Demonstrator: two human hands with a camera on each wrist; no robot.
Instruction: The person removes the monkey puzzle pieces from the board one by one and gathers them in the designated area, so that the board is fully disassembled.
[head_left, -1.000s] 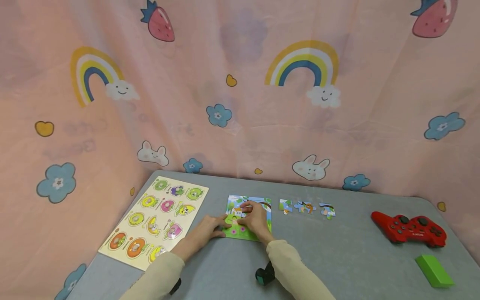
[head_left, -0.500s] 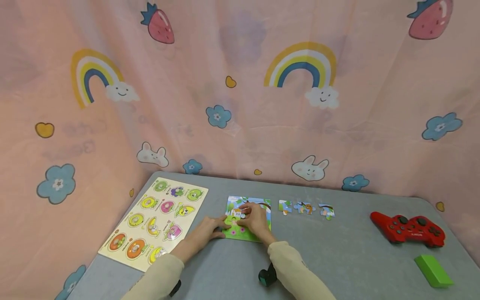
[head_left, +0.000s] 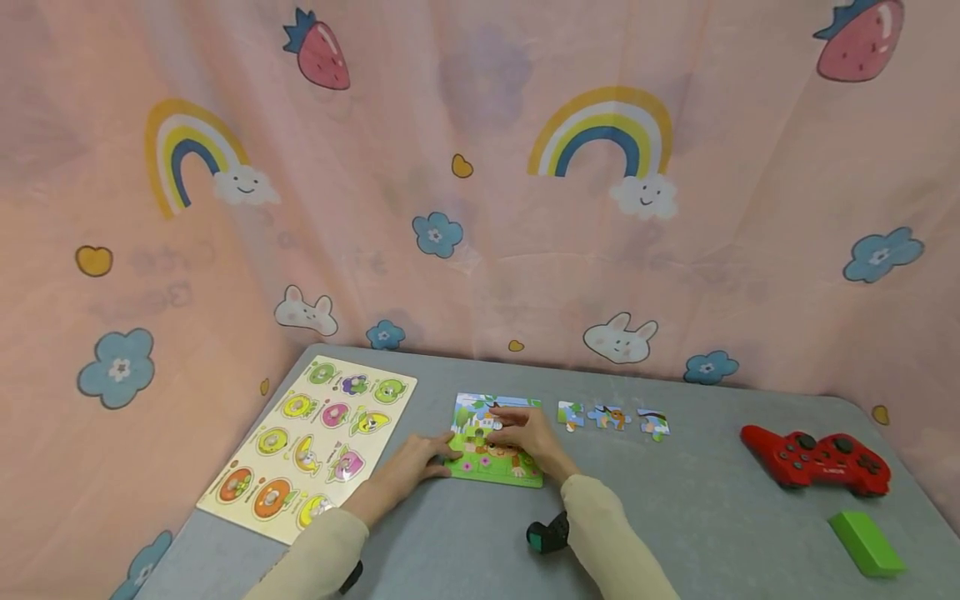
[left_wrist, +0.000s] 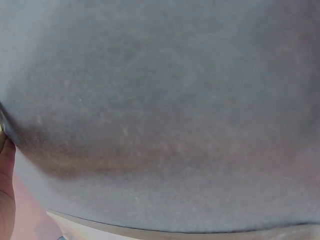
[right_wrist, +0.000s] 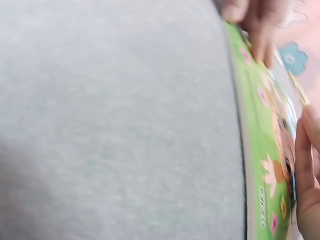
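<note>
A picture jigsaw board (head_left: 480,473) with a green meadow and a house lies on the grey table. My left hand (head_left: 408,467) rests at its left edge, fingers over the border and thumb near the lower corner; in the right wrist view its fingertips (right_wrist: 260,47) touch the picture. My right hand (head_left: 536,437) is over the board's right half, finger and thumb pinching a small jigsaw piece (right_wrist: 299,89), seen as a thin tilted edge in the right wrist view. Three loose jigsaw pieces (head_left: 609,417) lie in a row to the right.
At left lies a cream fruit puzzle board (head_left: 251,523). A red game controller (head_left: 817,460) and a green block (head_left: 867,544) sit on the right of the table (head_left: 690,517). Behind hangs a pink patterned curtain (head_left: 495,292).
My right hand has shifted right and turned, uncovering more of the animal picture at the board's lower right. The left hand and the three loose pieces stay in place.
</note>
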